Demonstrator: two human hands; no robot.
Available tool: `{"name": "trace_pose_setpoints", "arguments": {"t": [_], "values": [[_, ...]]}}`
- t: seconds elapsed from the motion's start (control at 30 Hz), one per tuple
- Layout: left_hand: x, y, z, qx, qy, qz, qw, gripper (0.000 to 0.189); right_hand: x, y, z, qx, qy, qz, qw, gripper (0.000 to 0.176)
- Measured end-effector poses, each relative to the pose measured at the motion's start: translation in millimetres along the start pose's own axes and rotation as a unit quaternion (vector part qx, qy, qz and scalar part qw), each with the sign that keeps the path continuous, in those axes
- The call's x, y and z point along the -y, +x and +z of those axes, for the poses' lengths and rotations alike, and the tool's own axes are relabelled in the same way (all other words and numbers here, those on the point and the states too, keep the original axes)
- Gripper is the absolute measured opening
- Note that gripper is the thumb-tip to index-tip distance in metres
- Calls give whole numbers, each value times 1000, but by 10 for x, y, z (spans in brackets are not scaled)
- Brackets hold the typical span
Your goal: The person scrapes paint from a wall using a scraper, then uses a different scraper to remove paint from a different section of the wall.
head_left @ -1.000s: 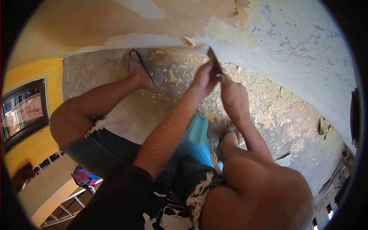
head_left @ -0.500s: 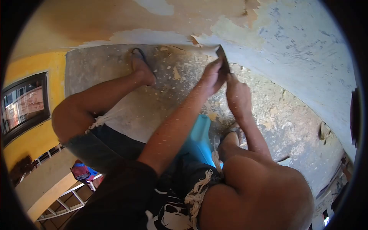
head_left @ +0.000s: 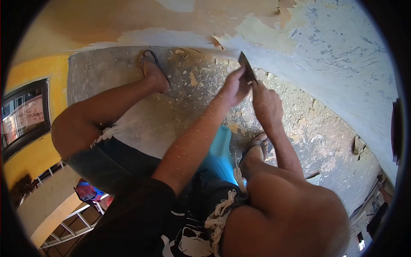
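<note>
A dark flat-bladed scraper [head_left: 247, 67] slants up to the foot of the wall, its tip close to the wall surface. My right hand [head_left: 267, 105] is closed round its lower end, hiding the handle. My left hand [head_left: 235, 87] grips the blade from the left side, thumb along it and fingers partly hidden behind. Paint on the wall [head_left: 257, 34] has come away in patches, and a brown curled flake [head_left: 216, 42] sticks out just left of the blade tip.
I sit on a turquoise plastic seat [head_left: 220, 154] between my spread legs. Paint chips dot the rough concrete floor [head_left: 192, 81]. A dark-framed window [head_left: 25, 118] is in the yellow wall at left; below stand a white ladder [head_left: 70, 227] and a red-blue bundle [head_left: 89, 191].
The scraper's tip has shifted slightly left and the blade leans more. Both hands keep their hold on it. The whole view has moved a little.
</note>
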State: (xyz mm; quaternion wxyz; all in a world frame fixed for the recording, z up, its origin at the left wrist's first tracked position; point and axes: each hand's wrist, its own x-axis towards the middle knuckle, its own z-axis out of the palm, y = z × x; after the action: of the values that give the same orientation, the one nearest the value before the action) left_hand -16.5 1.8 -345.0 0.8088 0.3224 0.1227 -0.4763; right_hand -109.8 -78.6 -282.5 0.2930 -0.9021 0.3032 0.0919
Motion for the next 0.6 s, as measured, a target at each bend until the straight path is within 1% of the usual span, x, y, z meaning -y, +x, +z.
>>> {"name": "trace_pose_setpoints", "arguments": {"t": [0.03, 0.1, 0.17, 0.2, 0.23, 0.27, 0.3, 0.33, 0.37, 0.43, 0.47, 0.53, 0.57, 0.6], "values": [[154, 96, -50, 9, -44, -5, 999, 30, -73, 26, -35, 26, -16, 28, 999, 33], [286, 257, -119, 28, -147, 5, 989, 31, -73, 163, -28, 1, -60, 15, 998, 29], [-15, 168, 101, 9, -135, 25, 991, 32, 52, 368, 45, -4, -74, -1, 997, 28], [-171, 115, 168, -4, -126, 42, 991, 33, 159, 486, 164, -10, -59, -50, 997, 27], [-333, 147, -64, 41, -95, 67, 992, 34, 244, 541, 293, -13, -47, -96, 994, 26], [-402, 146, -275, 24, -76, 87, 993, 33, 325, 549, 440, -38, -29, -128, 991, 26], [-503, 132, -503, 33, -86, 59, 994, 31, 465, 485, 458, -6, -20, -98, 995, 28], [-546, 109, -562, 40, -96, 30, 994, 30, 519, 399, 457, 27, -11, -67, 997, 29], [-424, 97, -562, 40, -103, 25, 994, 30, 436, 289, 440, 29, -18, -62, 997, 29], [-370, -176, -115, -68, 24, 4, 997, 28, 294, 98, 437, 11, 35, -50, 998, 33], [-273, -177, 39, -77, 3, 5, 997, 27, 119, 90, 511, -6, 34, -64, 997, 34], [-74, 80, -120, -34, -45, 25, 998, 26, 146, 156, 379, -10, 35, -7, 999, 33], [-65, 95, -135, -37, -42, 29, 998, 26, 178, 162, 359, -8, 39, -10, 999, 33], [-73, 88, -137, -37, -53, 32, 997, 26, 208, 173, 347, 16, 25, 10, 999, 34]]}}
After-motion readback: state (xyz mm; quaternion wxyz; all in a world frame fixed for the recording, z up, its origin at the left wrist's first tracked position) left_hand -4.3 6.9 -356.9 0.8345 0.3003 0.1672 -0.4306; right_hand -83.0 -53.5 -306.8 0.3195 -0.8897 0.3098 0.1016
